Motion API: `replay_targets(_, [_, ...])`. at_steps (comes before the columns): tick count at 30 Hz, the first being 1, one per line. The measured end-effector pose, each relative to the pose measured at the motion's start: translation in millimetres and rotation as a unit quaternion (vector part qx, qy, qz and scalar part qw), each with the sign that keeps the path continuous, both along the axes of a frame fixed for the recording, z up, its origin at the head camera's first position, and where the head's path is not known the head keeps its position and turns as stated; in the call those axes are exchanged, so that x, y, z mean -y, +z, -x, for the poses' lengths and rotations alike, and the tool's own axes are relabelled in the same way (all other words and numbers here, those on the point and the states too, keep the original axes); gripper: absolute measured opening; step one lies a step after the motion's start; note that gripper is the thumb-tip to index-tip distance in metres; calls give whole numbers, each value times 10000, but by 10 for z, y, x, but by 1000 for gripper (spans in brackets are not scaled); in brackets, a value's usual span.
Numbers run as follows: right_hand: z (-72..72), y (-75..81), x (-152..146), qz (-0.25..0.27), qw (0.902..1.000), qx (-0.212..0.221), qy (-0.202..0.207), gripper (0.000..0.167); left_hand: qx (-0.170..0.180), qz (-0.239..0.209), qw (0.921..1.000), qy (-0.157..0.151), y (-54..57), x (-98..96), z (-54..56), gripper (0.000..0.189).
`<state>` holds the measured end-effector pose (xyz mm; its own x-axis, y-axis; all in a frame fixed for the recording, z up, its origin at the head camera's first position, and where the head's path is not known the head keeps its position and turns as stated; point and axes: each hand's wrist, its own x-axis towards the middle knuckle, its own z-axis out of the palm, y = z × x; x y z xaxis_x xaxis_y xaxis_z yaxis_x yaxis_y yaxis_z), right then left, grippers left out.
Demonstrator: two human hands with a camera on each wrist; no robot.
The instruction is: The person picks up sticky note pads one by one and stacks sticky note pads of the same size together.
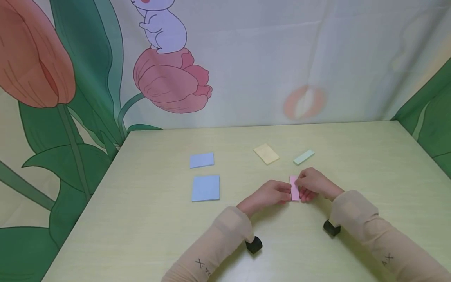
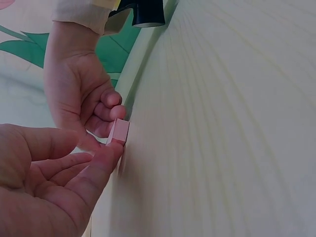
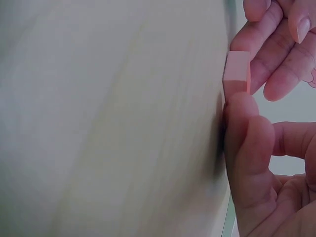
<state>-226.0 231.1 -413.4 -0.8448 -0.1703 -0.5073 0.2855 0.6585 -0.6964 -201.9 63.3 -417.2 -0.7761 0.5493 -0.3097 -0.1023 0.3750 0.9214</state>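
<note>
Touching one pink strip (image 1: 294,188) on desk (image 1: 141,227) with loose left hand (image 1: 269,193) and bent right hand (image 1: 314,183), the latter's pinch unclear. Leaving gaps to one green strip (image 1: 303,157) near 12 o'clock, one cream tile (image 1: 266,154) at 11, two blue tiles (image 1: 206,188) past 9, and far edge (image 1: 239,127).

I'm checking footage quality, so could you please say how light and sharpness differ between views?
Head view: brightest and fairly crisp, soft shadows under the sleeves; left wrist view: dimmer, pink strip distinguishable; right wrist view: dim, table blurred, dark shadow beside the right hand.
</note>
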Motion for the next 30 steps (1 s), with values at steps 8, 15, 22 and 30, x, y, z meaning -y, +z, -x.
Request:
replay_targets(8, [4,22,0,28,10000,-50,38,16,-6,-9,10000,44,3,-10,12,35])
replay_targets(15, [2,44,-19,-5,10000,-35,49,18,-300,160,9978,572,-18,-17,27,30])
replay_targets(22, [75,92,-114,-136,9988,-341,-323,22,-574,-54,9884,1403,-2,-8,97,25])
replay_targets(30, [183,136,-204,209,9917,-843,-949,28,-751,-179,9798,1843,60,-60,222,24])
